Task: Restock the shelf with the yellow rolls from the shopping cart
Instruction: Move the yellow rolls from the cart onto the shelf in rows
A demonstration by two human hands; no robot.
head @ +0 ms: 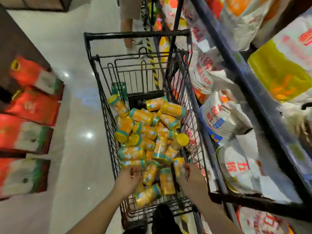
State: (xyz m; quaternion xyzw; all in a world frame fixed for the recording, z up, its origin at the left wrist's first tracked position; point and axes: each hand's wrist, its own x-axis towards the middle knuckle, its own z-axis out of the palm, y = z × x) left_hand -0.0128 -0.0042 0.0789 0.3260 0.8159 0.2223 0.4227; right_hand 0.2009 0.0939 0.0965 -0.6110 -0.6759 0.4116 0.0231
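Both your hands are down in the near end of the shopping cart [135, 34], low in the centre of the frame. Your right hand [191, 179] curls round one upright roll [178, 163]. Your left hand [129, 179] bends its fingers at the heap of yellow rolls [145, 130]; whether it grips one, I cannot tell. The shelf [239, 80] runs down the right side.

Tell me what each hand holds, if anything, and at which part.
The right hand grips an upright yellow roll at its lower half. The left hand curls beside a lying roll; a hold cannot be told.
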